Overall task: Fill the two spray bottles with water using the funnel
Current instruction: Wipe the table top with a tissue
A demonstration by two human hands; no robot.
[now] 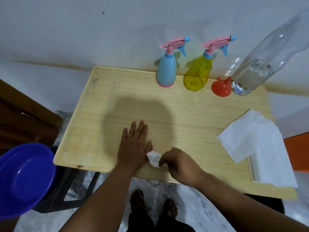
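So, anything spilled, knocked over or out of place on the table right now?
No spill shows. Only the orange funnel lies mouth-down rather than in a bottle, and the stack of white tissues overhangs the table at its right edge.

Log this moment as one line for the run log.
left hand flat on table | right hand pinching tissue | spray bottles capped | funnel untouched

My left hand [133, 148] and right hand [179, 164] are bare, with no rings, watch or sleeves on my forearms. Below the table edge I wear dark trousers [160, 223] and open sandals [138, 200].
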